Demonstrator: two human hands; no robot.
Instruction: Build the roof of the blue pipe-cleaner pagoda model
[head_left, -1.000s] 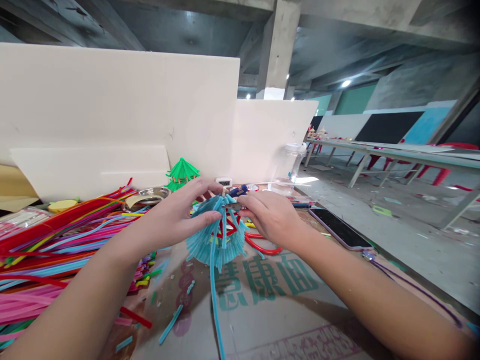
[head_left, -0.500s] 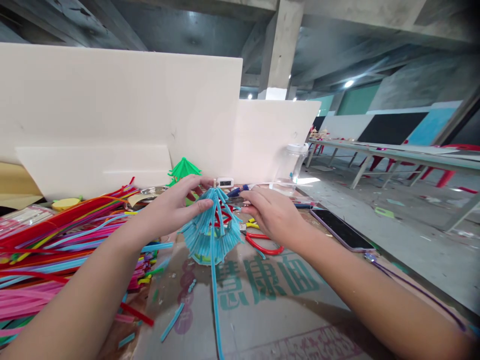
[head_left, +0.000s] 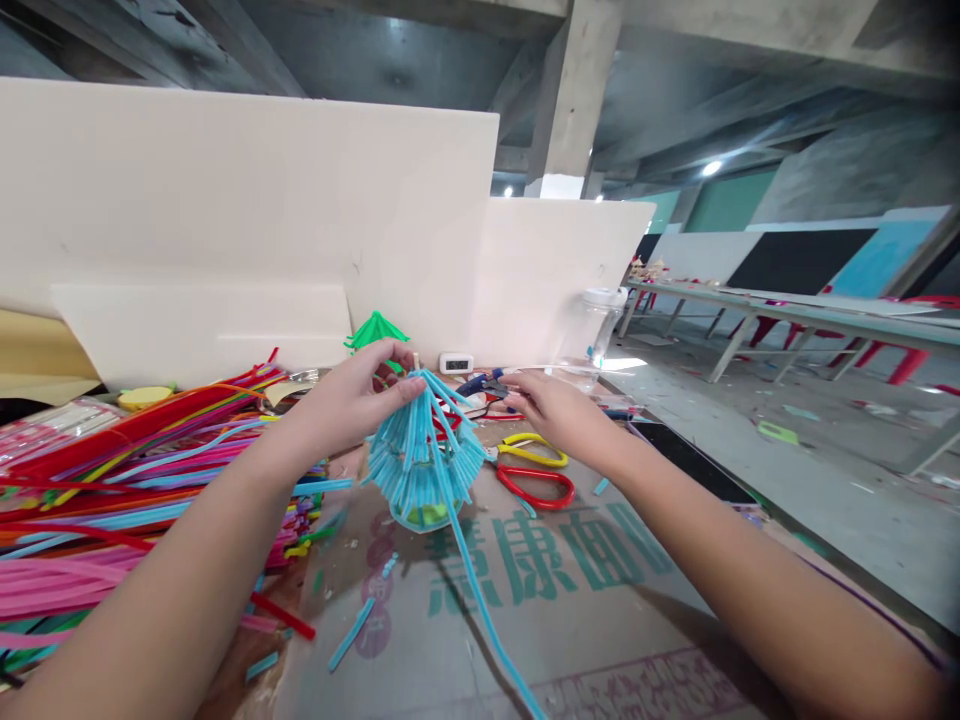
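My left hand [head_left: 349, 400] pinches the tip of a cone-shaped model made of light blue pipe cleaners [head_left: 424, 460], which stands upright on a cardboard sheet [head_left: 570, 610]. One long blue strand [head_left: 487, 620] trails from the cone toward me. To the right of the cone's tip, my right hand [head_left: 555, 415] reaches away from it. Its fingers are drawn together on a small dark metal tool [head_left: 496, 386], next to a blue-handled tool [head_left: 478, 382] on the table.
Yellow-handled [head_left: 532, 452] and red-handled scissors [head_left: 538, 487] lie right of the cone. A pile of coloured pipe cleaners [head_left: 112, 480] fills the left. A green cone model [head_left: 377, 330], a small white clock [head_left: 455, 362], a clear jar [head_left: 592, 320] and a phone [head_left: 690, 460] stand near white boards [head_left: 247, 210].
The blue cone was tilted in both hands and now stands upright. My left hand slid up to its tip. My right hand left the cone and moved back right toward the tools.
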